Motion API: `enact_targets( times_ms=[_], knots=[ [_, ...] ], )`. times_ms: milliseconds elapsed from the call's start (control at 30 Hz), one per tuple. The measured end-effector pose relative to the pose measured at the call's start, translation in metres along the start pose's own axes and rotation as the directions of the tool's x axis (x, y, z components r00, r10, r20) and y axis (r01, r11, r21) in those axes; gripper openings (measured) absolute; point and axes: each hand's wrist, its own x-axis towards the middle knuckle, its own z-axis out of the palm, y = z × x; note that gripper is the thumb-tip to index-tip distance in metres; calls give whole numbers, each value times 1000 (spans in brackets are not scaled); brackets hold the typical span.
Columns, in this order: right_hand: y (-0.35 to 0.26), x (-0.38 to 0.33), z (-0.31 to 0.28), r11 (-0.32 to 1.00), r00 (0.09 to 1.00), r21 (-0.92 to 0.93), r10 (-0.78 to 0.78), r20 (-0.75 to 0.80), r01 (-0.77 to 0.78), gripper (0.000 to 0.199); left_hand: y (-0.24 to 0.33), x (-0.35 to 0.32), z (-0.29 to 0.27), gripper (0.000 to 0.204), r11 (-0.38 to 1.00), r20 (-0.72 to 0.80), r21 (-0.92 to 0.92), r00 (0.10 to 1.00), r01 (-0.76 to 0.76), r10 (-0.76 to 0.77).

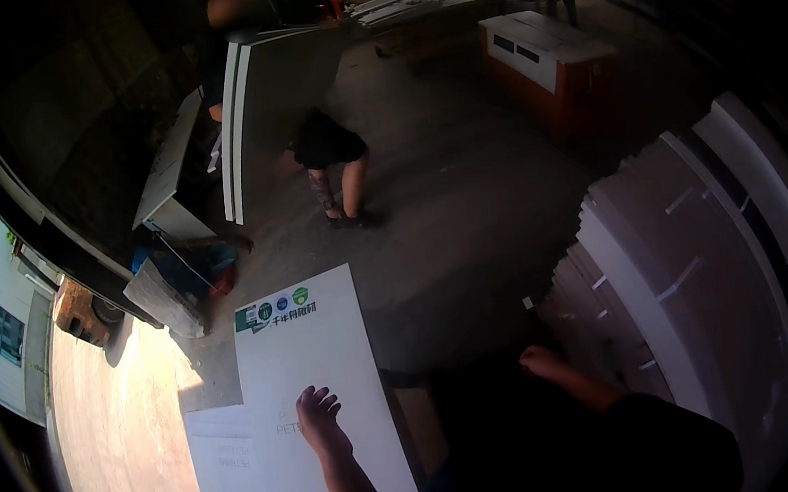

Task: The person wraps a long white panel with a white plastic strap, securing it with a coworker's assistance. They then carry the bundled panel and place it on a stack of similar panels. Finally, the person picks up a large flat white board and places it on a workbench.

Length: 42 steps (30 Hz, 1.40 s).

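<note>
My left hand (321, 420) is raised over a large white board (330, 366) with printed marks and green stickers near its far end. Its fingers are bent loosely with gaps between them, and nothing shows in the hand. My right hand (544, 361) is at the right of my dark-clothed body, its fingers curled closed and no object visible in them. Nearest to it, on the right, is a tall stack of pale boards (599, 307). Another white sheet (219, 452) lies beside the printed board on the left.
A person (332, 143) bends over on the concrete floor ahead. Upright white-edged panels (233, 133) stand near another person at the far left. A white-topped orange-brown cabinet (546, 56) is at the far right. A sunlit doorway area (112, 425) opens at the left.
</note>
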Motion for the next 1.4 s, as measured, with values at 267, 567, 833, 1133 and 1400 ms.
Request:
enact_targets(
  times_ms=[267, 567, 833, 1133, 1400],
  knots=[
    [-135, 80, -14, 958, 982, 246, -171, 84, 146, 18, 1, 68, 135, 42, 992, 140, 105, 987, 64, -78],
    [-243, 164, -56, 866, 999, 500, 5, 38, -23, 17, -24, 222, 304, 35, 982, 396, 131, 901, 137, -179],
    [-391, 288, -136, 840, 978, 537, 42, -204, 76, 18, -16, 392, 489, 34, 970, 532, 177, 812, 168, -238],
    [-508, 413, -232, 735, 886, 626, 74, -458, 262, 19, -11, 525, 693, 36, 946, 695, 313, 660, 82, -286],
    [-540, 581, -322, 617, 878, 750, 193, -437, 238, 17, -71, 644, 838, 37, 892, 645, 436, 649, 120, -403]
  ],
)
